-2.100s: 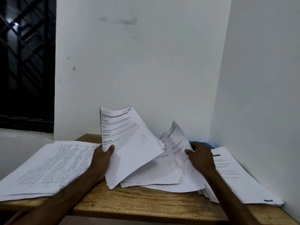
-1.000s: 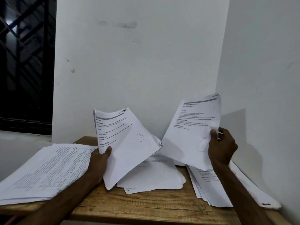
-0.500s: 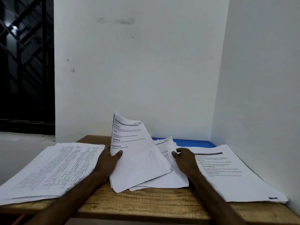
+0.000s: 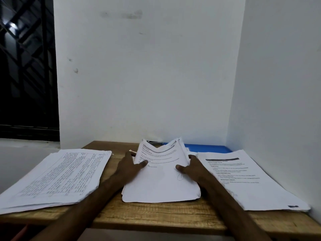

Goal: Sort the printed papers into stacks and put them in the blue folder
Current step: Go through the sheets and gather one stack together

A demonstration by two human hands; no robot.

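A: Where do the papers lie at this moment?

B: There are three piles on the wooden desk [image 4: 156,216]. The middle stack [image 4: 161,186] lies near the front edge, between the two hands. Its far end is bent upward, so the top sheet makes a shallow V.

A: And the hands?

B: The left hand [image 4: 129,165] grips the left edge of the middle stack: the thumb lies on the top sheet and the other fingers are curled behind the edge. The right hand [image 4: 192,168] holds the right edge in the same manner, thumb on top and fingers along the side. Both hands are closed round this one stack and nothing else.

A: What about the other two piles?

B: The left stack [image 4: 57,176] lies flat on the left part of the desk, apart from the left hand. Its top sheet carries a printed table. The right stack [image 4: 251,181] lies flat on the right, close to the side wall [image 4: 278,84]. Its top sheet shows a dark heading bar and lines of text, and the right forearm passes over its inner edge.

A: And the blue folder?

B: The blue folder [image 4: 208,148] lies flat at the back of the desk against the wall, behind the middle stack and the right stack — only a narrow strip of it shows.

A: Anything more?

B: A small dark thing lies just behind the middle stack — I cannot tell what it is. At the far left is a dark window grille [image 4: 26,66].
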